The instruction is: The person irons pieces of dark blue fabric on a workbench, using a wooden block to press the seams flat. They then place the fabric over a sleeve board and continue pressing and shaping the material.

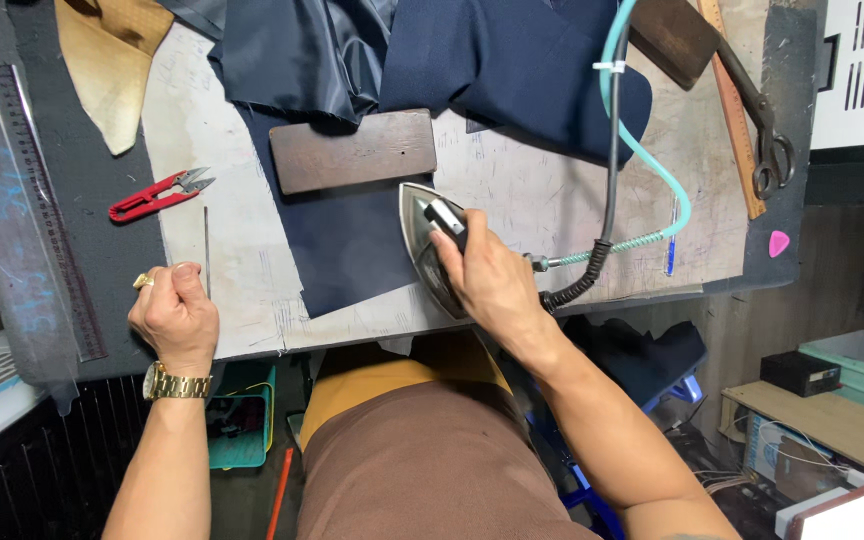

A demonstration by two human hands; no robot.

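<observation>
Navy cloth (347, 245) lies flat on the pale, pencil-marked bench (542, 195), w/ more dark cloth bunched at the far edge. The right hand (487, 280) grips the handle of a steel iron (422, 235), fingers wrapped tight round it; the iron sits on the near right edge of the flat navy piece, nose pointing away from the person. A dark wooden block (352, 150) rests on the same cloth, just beyond the iron's tip, not touching it as far as one can tell. A teal hose (642, 150) and a black cord (612, 150) run from the iron's rear up toward the far side of the bench.

The left hand (174, 315) rests at the near left edge of the bench, curled into a loose fist, fingers pressed together, holding nothing visible; ring on one finger, gold watch (177, 383) on the wrist. Red thread snips (157, 195) lie beyond that hand, well apart from it. A clear ruler (42, 210) lies further left on the dark surface. Big black shears (757, 130) and a wooden ruler (732, 110) sit at the far right, w/ a pink chalk piece (779, 243) near them.
</observation>
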